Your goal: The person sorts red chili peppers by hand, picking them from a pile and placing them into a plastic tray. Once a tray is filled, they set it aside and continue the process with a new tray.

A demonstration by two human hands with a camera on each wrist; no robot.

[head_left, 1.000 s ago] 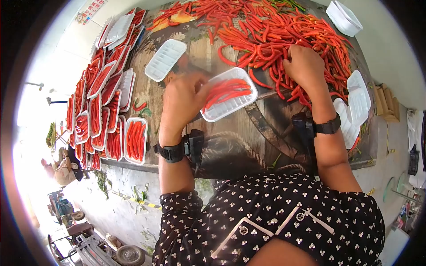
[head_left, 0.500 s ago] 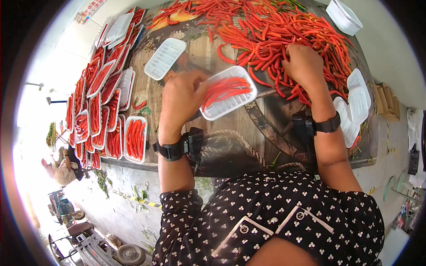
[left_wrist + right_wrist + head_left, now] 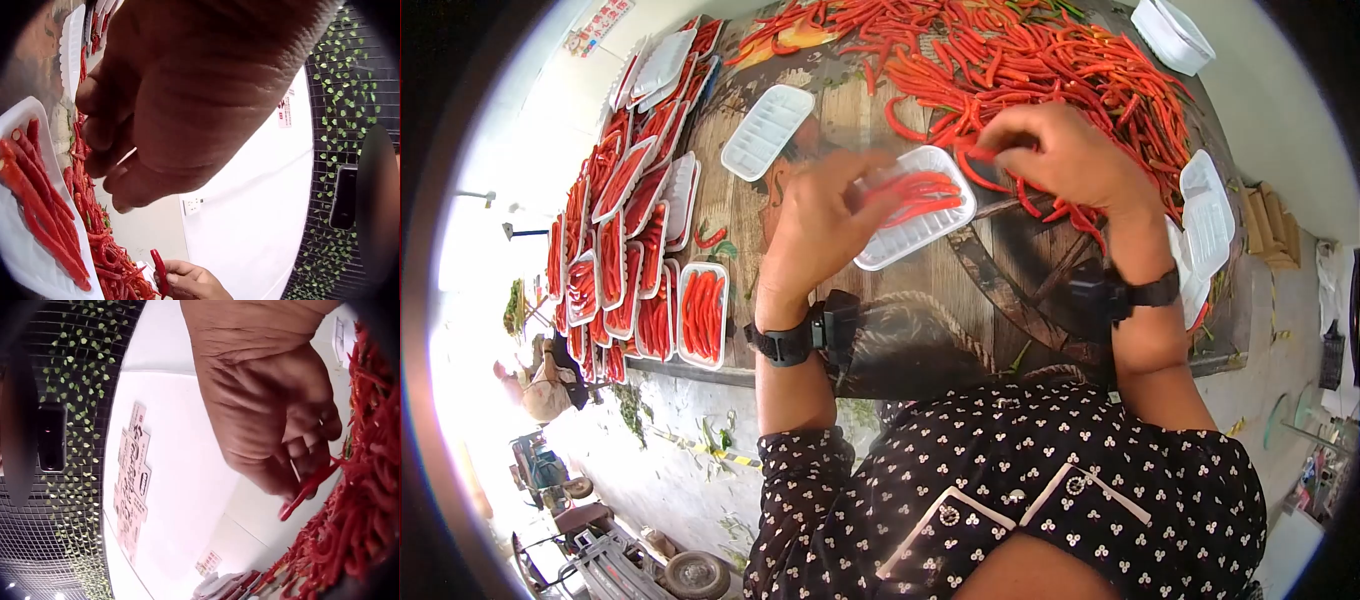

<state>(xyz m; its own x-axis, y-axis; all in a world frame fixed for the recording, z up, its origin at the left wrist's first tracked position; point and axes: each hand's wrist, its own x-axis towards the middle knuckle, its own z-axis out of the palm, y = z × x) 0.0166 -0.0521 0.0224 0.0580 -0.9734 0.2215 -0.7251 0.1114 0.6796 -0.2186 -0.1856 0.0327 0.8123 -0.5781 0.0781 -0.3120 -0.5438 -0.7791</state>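
A white foam tray (image 3: 900,245) lies on the table in front of me with a few red chilies (image 3: 922,190) in it. My left hand (image 3: 878,192) reaches over the tray's left end, and its relaxed fingers rest on those chilies; in the left wrist view the left hand (image 3: 125,169) hovers over the tray (image 3: 19,256) and grips nothing. My right hand (image 3: 1005,140) is raised just right of the tray and pinches one red chili (image 3: 304,490) in its fingertips. The big chili pile (image 3: 1050,60) lies behind it.
An empty white tray (image 3: 767,132) lies left of the pile. Several filled trays (image 3: 630,250) crowd the table's left side down to its front edge (image 3: 700,370). Stacks of empty trays stand at the right (image 3: 1208,215) and far right corner (image 3: 1175,35).
My right hand has lifted out of the chili pile and swung left toward the tray with a chili pinched in it. My left hand's fingers have slid further over the tray.
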